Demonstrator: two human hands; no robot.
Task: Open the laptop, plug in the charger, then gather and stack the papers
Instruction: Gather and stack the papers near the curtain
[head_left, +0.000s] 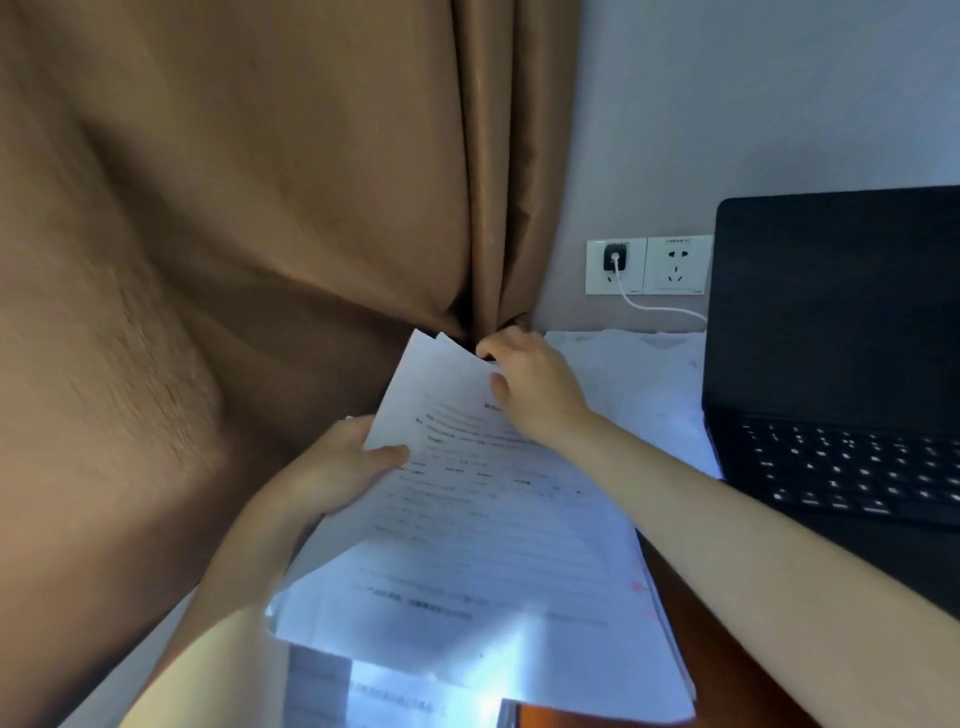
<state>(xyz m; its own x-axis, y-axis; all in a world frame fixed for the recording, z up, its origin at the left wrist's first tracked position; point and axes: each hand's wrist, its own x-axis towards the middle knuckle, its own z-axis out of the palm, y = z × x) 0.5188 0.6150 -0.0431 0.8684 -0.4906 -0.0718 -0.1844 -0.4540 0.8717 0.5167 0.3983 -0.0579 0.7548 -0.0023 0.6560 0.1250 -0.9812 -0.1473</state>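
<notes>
A sheaf of printed white papers (483, 545) is held above the desk's left side. My left hand (337, 467) grips its left edge, thumb on top. At the top end of the sheaf my right hand (530, 384) pinches the sheets' upper edge, next to the curtain. More white papers (639, 374) lie flat on the desk behind, near the wall. The black laptop (841, 364) stands open at the right, its screen dark. A black charger (615, 258) sits in the left wall socket, and its white cable (660, 307) runs right behind the laptop.
A brown curtain (234, 234) hangs over the left and touches the desk corner. A second wall socket (677, 265) is free. Brown desk surface (691, 613) shows between papers and laptop. Another printed sheet (395, 696) lies under the held sheaf at the bottom.
</notes>
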